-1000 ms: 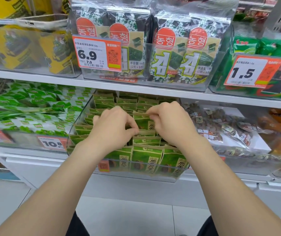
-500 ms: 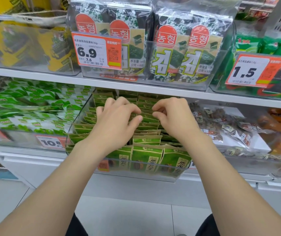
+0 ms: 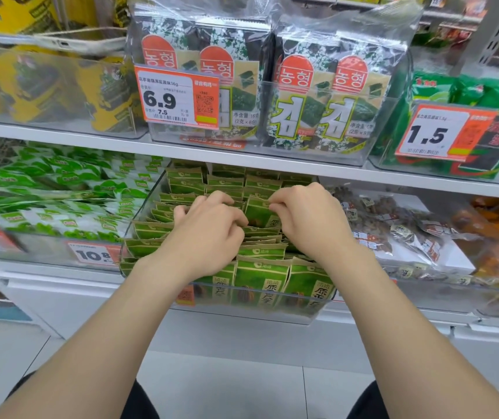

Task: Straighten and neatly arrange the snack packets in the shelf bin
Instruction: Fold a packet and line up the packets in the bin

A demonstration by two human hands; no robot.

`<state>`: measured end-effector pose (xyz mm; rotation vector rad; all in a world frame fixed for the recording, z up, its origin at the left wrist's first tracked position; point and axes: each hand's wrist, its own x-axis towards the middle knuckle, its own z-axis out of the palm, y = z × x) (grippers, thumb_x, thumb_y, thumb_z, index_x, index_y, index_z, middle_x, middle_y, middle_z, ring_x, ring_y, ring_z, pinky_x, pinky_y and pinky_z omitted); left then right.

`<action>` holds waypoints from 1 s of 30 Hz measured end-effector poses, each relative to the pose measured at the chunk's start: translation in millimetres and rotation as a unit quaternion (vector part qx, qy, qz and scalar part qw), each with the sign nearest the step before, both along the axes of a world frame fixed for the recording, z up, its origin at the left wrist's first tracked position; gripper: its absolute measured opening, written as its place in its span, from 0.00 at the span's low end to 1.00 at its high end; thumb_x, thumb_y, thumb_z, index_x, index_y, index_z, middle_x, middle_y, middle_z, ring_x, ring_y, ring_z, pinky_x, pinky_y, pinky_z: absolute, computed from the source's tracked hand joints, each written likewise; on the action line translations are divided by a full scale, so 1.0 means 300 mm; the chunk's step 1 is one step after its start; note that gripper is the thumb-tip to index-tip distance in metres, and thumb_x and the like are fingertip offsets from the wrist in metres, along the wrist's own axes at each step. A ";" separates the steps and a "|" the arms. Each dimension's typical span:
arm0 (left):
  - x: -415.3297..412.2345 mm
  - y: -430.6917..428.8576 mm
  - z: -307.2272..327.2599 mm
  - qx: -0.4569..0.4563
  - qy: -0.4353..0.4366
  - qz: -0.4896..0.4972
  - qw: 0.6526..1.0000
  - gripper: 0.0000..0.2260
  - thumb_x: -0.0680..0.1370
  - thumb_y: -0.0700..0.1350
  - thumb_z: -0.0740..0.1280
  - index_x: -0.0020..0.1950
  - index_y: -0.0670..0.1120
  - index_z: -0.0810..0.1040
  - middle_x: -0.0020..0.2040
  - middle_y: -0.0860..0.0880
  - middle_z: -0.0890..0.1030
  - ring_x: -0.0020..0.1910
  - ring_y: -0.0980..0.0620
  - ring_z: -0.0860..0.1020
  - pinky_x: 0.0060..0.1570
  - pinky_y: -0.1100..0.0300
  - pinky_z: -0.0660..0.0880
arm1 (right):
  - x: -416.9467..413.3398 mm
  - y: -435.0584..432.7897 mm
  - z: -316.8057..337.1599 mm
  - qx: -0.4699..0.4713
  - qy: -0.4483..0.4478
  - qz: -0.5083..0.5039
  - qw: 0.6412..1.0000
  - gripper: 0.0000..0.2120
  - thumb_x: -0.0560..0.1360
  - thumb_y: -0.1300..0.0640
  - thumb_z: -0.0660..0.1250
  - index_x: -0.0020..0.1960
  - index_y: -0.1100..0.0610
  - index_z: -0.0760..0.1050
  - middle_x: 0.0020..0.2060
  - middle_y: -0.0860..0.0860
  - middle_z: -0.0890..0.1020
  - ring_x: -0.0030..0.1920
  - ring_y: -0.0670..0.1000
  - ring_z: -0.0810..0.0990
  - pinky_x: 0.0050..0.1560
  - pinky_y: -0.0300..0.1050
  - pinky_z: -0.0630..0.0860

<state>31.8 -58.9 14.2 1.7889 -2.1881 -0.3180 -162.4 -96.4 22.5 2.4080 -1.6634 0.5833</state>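
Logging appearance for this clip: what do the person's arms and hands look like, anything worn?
Both forearms are bare to the frame edge, no sleeves showing. The left hand and right hand carry no gloves, rings, watch or bracelet that shows.

place: a shop | why: long white shelves (image 3: 242, 160) full of snack bags in clear bins (image 3: 260, 303) | orange price tags (image 3: 177, 98) with big numbers like 6.9 and 1.5

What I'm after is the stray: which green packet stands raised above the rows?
The packet pinched at its top edge by the right hand: its green face shows, while those around it show only top edges.
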 end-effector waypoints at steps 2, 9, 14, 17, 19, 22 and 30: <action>0.007 0.009 0.002 -0.028 0.020 0.004 0.999 0.16 0.83 0.46 0.60 0.65 0.56 0.83 0.72 0.54 0.74 0.71 0.48 0.71 0.71 0.41 0.64 | -0.015 0.037 0.017 -0.061 -0.040 0.012 0.997 0.10 0.84 0.52 0.65 0.58 0.48 0.85 0.47 0.49 0.88 0.50 0.59 0.85 0.46 0.55 0.83; 0.013 0.067 0.030 -0.142 0.153 0.082 0.975 0.15 0.81 0.39 0.62 0.57 0.51 0.86 0.52 0.53 0.85 0.39 0.59 0.79 0.44 0.60 0.77 | -0.044 0.142 0.072 -0.299 -0.237 0.029 0.924 0.05 0.82 0.57 0.70 0.51 0.58 0.81 0.42 0.50 0.83 0.39 0.52 0.80 0.37 0.47 0.76; -0.004 0.114 0.059 -0.191 0.296 0.081 0.933 0.13 0.81 0.35 0.63 0.52 0.53 0.80 0.45 0.57 0.83 0.41 0.64 0.80 0.40 0.70 0.72 | -0.014 0.235 0.113 -0.354 -0.333 0.057 0.872 0.07 0.82 0.61 0.71 0.47 0.63 0.79 0.39 0.51 0.79 0.36 0.50 0.74 0.40 0.34 0.68; -0.045 0.148 0.082 -0.182 0.419 -0.057 0.888 0.11 0.83 0.36 0.67 0.60 0.50 0.77 0.59 0.55 0.84 0.63 0.55 0.81 0.64 0.51 0.77 | 0.029 0.279 0.116 -0.335 -0.369 0.075 0.864 0.07 0.82 0.60 0.71 0.48 0.62 0.77 0.37 0.50 0.78 0.33 0.51 0.74 0.38 0.37 0.69; -0.076 0.167 0.088 -0.168 0.458 -0.135 0.863 0.14 0.84 0.39 0.69 0.69 0.48 0.74 0.65 0.52 0.81 0.70 0.47 0.78 0.71 0.44 0.73 | 0.069 0.297 0.106 -0.280 -0.428 0.093 0.854 0.06 0.82 0.58 0.71 0.49 0.59 0.76 0.36 0.47 0.78 0.32 0.50 0.76 0.36 0.39 0.71; -0.094 0.165 0.094 -0.148 0.494 -0.153 0.843 0.18 0.85 0.44 0.66 0.75 0.49 0.71 0.70 0.50 0.80 0.72 0.46 0.77 0.72 0.43 0.73 | 0.106 0.296 0.088 -0.146 -0.549 0.143 0.810 0.08 0.80 0.53 0.74 0.53 0.57 0.80 0.39 0.50 0.82 0.35 0.52 0.81 0.37 0.45 0.77; -0.076 0.154 0.106 -0.091 0.586 -0.124 0.796 0.22 0.83 0.55 0.65 0.75 0.47 0.76 0.70 0.51 0.82 0.72 0.52 0.78 0.72 0.46 0.74 | 0.075 0.244 0.086 -0.030 -0.601 0.191 0.775 0.06 0.82 0.60 0.71 0.54 0.59 0.87 0.44 0.48 0.87 0.45 0.44 0.82 0.49 0.45 0.78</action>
